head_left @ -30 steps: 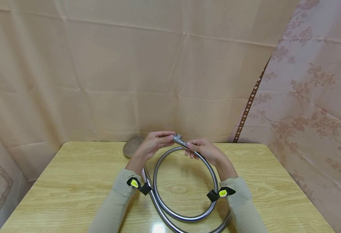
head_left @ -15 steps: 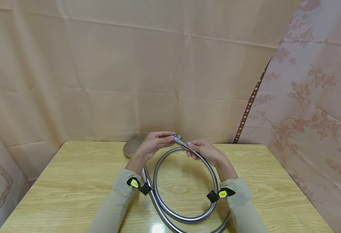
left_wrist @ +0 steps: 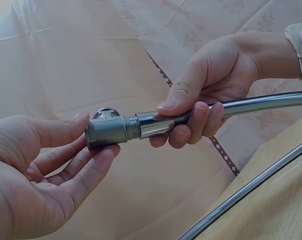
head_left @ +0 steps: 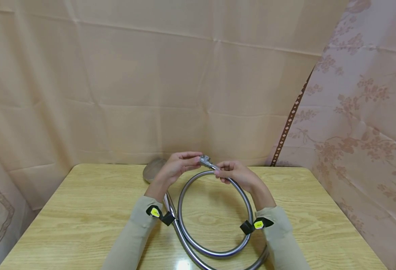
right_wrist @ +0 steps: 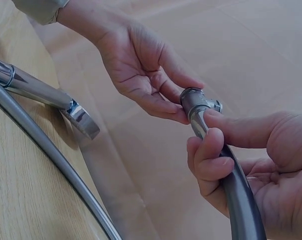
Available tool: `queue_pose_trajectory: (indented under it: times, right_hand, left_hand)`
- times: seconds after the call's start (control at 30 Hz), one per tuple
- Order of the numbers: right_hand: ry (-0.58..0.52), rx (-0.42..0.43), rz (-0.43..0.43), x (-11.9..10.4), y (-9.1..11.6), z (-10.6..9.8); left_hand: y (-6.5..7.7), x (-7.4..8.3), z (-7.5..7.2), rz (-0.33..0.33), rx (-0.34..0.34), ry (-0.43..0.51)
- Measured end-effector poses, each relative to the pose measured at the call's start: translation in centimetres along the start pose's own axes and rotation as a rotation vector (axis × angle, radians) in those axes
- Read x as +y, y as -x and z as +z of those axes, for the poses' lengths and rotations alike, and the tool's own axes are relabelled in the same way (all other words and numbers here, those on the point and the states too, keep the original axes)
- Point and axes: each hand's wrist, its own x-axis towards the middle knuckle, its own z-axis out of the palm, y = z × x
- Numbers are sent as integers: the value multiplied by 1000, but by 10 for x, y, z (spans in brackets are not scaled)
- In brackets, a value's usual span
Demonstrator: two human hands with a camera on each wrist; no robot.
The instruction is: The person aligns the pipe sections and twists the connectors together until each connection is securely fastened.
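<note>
Nearby, shower head (head_left: 152, 171) on table (head_left: 93, 213), partly behind left hand (head_left: 177, 167).

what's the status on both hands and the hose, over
Left hand pinching metal fitting. Right hand gripping hose at chrome sleeve. Threads showing between. Nothing visibly in the way.

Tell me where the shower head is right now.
In the head view, the shower head is left of centre at the wooden table's far edge, just left of the person's left hand, which partly hides it.
</note>
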Motion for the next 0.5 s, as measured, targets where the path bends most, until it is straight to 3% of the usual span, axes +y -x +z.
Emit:
queue_pose_trajectory:
  times: [0.5]
  right_hand:
    - [35,-41,26,1,0,-1]
  left_hand:
    - [0,0,-1,14,-9,-1]
